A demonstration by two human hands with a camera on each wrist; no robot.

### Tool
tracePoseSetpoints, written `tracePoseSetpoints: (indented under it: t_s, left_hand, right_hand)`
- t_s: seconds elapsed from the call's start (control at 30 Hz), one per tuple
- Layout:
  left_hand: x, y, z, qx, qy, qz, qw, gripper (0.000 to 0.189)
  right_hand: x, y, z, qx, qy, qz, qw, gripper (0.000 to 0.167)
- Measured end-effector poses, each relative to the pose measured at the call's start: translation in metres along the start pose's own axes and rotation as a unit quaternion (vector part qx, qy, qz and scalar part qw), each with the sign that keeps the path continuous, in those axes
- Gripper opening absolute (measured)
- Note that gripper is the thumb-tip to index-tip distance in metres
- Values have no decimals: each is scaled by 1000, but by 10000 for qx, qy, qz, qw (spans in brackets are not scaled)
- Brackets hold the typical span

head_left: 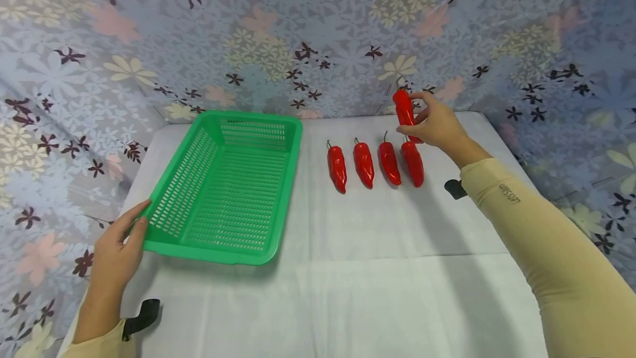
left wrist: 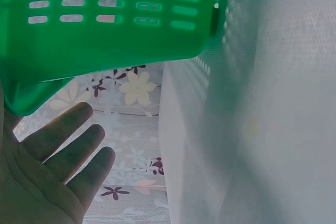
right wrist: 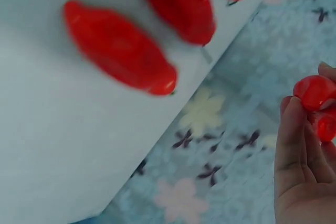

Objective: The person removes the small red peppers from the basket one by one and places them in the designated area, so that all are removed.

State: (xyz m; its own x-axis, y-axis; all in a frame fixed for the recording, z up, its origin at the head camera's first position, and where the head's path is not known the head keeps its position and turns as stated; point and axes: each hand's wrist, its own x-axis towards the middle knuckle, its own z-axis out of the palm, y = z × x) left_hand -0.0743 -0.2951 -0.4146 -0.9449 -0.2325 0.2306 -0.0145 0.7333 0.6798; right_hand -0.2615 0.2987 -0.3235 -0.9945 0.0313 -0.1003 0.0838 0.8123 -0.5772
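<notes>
In the head view my right hand (head_left: 437, 122) pinches a glossy red pepper (head_left: 404, 108) between thumb and fingers, above the table's back edge. Two rounded red ends show in the right wrist view at that hand (right wrist: 304, 166); whether they belong to one pepper or two I cannot tell. Below it, several red peppers (head_left: 364, 164) with thin stems lie in a row on the white cloth. At left, my left hand (head_left: 116, 253) holds the near-left corner of a green plastic basket (head_left: 285, 203), thumb at the rim. Its other fingers (left wrist: 76, 132) extend outside the basket wall.
A white cloth (head_left: 358, 291) covers the table. Floral fabric (head_left: 338, 26) hangs behind it and along both sides. The basket stands left of the pepper row, its slotted inside showing.
</notes>
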Motion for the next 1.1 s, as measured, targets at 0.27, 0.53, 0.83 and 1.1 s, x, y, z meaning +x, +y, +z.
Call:
tracePoseSetpoints:
  t_s: [0.27,0.53,0.83,1.1]
  left_hand:
    - [0,-3,-1,23,-64,-279,9996,43]
    - [0,-3,0,-8,-103,-275,9996,43]
    - [1,3,0,-7,-67,-198,9998,43]
    - [1,0,-1,47,-120,-215,9997,43]
  right_hand:
    - [-5,34,-3,-200,236,31,9995,92]
    - [-12,86,15,-151,123,737,9971,93]
    - [-15,128,29,-278,-230,1259,9914,94]
    - [-17,137,36,-327,-430,1239,9908,98]
